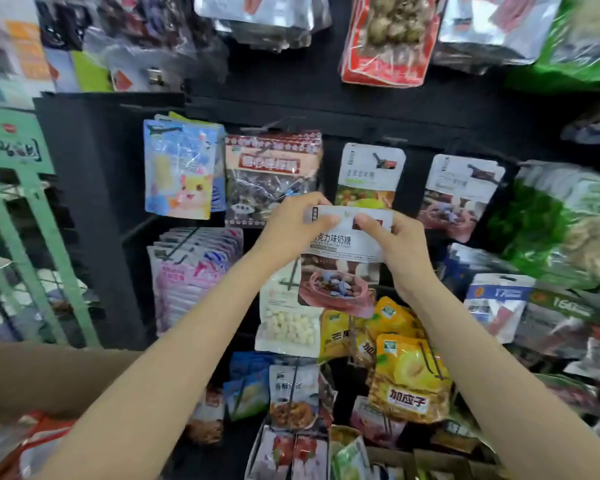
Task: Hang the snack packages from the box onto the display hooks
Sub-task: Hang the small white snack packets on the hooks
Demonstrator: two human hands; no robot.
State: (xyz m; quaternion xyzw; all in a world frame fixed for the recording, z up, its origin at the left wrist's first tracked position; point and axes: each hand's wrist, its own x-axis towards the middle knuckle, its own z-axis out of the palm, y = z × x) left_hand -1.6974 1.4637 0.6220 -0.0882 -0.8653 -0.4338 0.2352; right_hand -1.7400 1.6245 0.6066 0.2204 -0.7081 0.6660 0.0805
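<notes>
Both hands, left hand [291, 223] and right hand [392, 244], pinch the milk-candy package [340, 268] by its top edge between them; miss the hook beyond and it could slip, or tear at its hang hole.

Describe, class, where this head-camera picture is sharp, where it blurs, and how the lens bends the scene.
Head view: the held snack package and both hands, left hand and right hand, are fairly sharp; the green stand and top silver packs smear with blur; wide-angle distortion bows the edges; lighting is even, with glare on foil.
</notes>
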